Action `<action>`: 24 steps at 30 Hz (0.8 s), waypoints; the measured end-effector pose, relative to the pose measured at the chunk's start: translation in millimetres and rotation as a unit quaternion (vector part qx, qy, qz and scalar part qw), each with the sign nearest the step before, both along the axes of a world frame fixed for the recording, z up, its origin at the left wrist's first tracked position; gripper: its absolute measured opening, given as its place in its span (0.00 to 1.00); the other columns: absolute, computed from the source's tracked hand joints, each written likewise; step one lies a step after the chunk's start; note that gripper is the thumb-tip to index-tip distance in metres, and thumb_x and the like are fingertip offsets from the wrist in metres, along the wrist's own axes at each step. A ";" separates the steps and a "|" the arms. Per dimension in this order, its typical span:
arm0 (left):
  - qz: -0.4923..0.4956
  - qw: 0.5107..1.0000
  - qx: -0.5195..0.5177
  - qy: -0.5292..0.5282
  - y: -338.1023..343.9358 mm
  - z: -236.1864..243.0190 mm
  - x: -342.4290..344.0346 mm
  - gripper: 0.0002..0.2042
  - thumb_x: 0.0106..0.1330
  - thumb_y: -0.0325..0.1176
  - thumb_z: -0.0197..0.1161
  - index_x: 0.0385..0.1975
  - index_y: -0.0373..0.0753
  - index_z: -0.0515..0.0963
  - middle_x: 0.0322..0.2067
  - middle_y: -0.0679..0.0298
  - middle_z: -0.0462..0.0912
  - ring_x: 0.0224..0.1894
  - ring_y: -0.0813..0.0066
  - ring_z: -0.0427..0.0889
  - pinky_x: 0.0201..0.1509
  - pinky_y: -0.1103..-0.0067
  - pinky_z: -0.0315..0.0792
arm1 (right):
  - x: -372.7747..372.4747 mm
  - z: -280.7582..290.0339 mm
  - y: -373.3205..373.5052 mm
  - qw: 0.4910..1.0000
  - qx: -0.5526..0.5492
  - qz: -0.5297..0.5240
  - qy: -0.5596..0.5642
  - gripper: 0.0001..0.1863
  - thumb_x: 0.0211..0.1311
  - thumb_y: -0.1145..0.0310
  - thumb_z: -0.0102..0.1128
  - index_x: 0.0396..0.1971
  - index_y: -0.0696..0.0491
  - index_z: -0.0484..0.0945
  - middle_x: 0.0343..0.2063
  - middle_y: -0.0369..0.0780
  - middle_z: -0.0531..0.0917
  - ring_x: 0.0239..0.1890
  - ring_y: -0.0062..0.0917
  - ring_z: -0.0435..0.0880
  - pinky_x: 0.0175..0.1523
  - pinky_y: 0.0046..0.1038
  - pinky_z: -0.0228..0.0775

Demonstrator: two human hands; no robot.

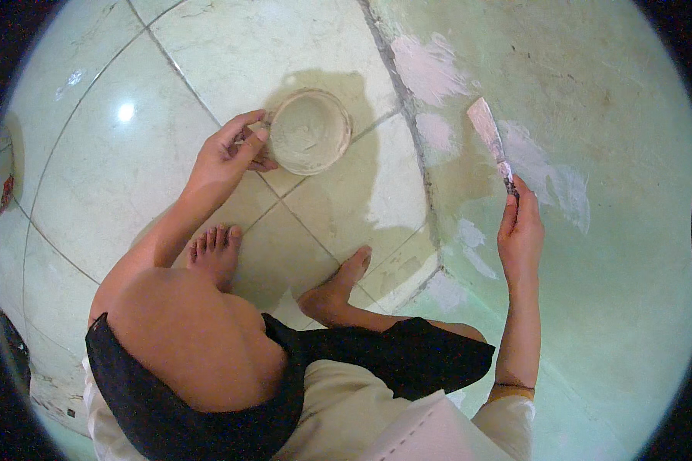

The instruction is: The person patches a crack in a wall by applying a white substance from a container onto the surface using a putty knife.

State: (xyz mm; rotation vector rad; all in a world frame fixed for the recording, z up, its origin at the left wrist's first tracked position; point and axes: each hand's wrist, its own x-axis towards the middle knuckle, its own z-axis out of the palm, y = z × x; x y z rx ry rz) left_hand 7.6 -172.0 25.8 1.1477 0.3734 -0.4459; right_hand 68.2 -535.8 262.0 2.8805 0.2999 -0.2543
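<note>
Fingers (509, 213), right hand (524, 230): clamped around the dark handle of a putty knife. Fingers, left hand (227, 146): bent, thumb and forefinger drawn close together on the left side of a round tub.

Tiled floor (108, 177): pale, glossy, grey joints; fills the left and middle.

Pale green surface (623, 154): right side, meeting the tiles along a rough dark seam (392, 65).

Black shorts (207, 430): near side, on the seated or squatting person.

Bent left leg (184, 330): near left, hiding the tiles beneath it.

Whitish patches (546, 173): several, smeared on the green surface, near and beyond the knife.

Tub (349, 127): far middle, mouth up, whitish paste (306, 137) inside; whether it rests on the floor cannot be told.

Bare feet (217, 257): on the tiles, nearer than the tub.

Putty knife (494, 140): right of the tub and well apart from it, blade pointing far and slightly left, coated whitish.
</note>
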 end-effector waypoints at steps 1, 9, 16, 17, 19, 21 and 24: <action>-0.002 1.000 0.005 0.003 0.6 0.1 0.7 0.20 0.73 0.36 0.54 0.59 0.32 0.67 0.30 0.61 0.77 0.32 0.69 0.85 0.37 0.78 0.80 | -1.7 2.5 0.1 1.000 -0.006 0.002 0.010 0.18 0.69 0.68 0.46 0.57 0.52 0.68 0.45 0.49 0.78 0.40 0.48 0.81 0.43 0.46 0.74; 0.000 1.000 0.001 -0.011 -5.3 8.1 5.5 0.19 0.72 0.36 0.55 0.59 0.33 0.68 0.29 0.62 0.76 0.32 0.71 0.84 0.36 0.78 0.79 | 25.9 -55.0 12.2 0.997 -0.059 -0.041 0.024 0.16 0.70 0.67 0.47 0.55 0.50 0.69 0.45 0.47 0.79 0.41 0.48 0.81 0.42 0.44 0.74; 0.014 1.000 0.009 0.007 -1.4 6.4 1.4 0.20 0.72 0.36 0.55 0.59 0.33 0.68 0.29 0.62 0.77 0.32 0.71 0.84 0.37 0.78 0.79 | -6.5 -10.2 1.6 0.998 -0.034 -0.023 0.043 0.18 0.68 0.69 0.47 0.57 0.50 0.67 0.44 0.49 0.78 0.39 0.47 0.81 0.40 0.44 0.75; 0.012 1.000 0.010 0.014 -1.9 7.9 2.7 0.20 0.72 0.36 0.55 0.59 0.33 0.68 0.29 0.62 0.77 0.32 0.71 0.84 0.37 0.78 0.79 | -8.6 -13.8 -1.5 0.998 -0.032 -0.024 0.052 0.18 0.68 0.69 0.47 0.57 0.51 0.67 0.43 0.49 0.78 0.39 0.47 0.81 0.41 0.44 0.75; 0.011 1.000 0.002 0.003 -4.4 9.1 1.6 0.20 0.72 0.37 0.55 0.59 0.33 0.69 0.29 0.63 0.77 0.31 0.71 0.84 0.37 0.78 0.79 | -15.0 -33.7 -14.6 0.997 -0.022 -0.024 0.070 0.18 0.69 0.69 0.47 0.57 0.51 0.67 0.43 0.49 0.78 0.40 0.47 0.81 0.41 0.44 0.75; 0.018 1.000 0.003 -0.002 -2.2 16.3 1.6 0.19 0.72 0.37 0.55 0.58 0.33 0.69 0.29 0.63 0.77 0.31 0.72 0.83 0.36 0.78 0.79 | -20.2 -45.9 -16.1 0.999 0.006 0.002 0.042 0.18 0.68 0.69 0.48 0.57 0.51 0.68 0.42 0.49 0.78 0.39 0.47 0.81 0.42 0.43 0.75; 0.024 1.000 -0.002 -0.004 -11.8 20.0 -1.5 0.19 0.72 0.37 0.55 0.58 0.33 0.69 0.29 0.63 0.77 0.31 0.72 0.83 0.36 0.78 0.79 | -20.0 -44.1 -10.2 0.995 0.094 0.010 0.016 0.17 0.68 0.68 0.49 0.55 0.53 0.70 0.42 0.50 0.78 0.38 0.47 0.81 0.42 0.42 0.74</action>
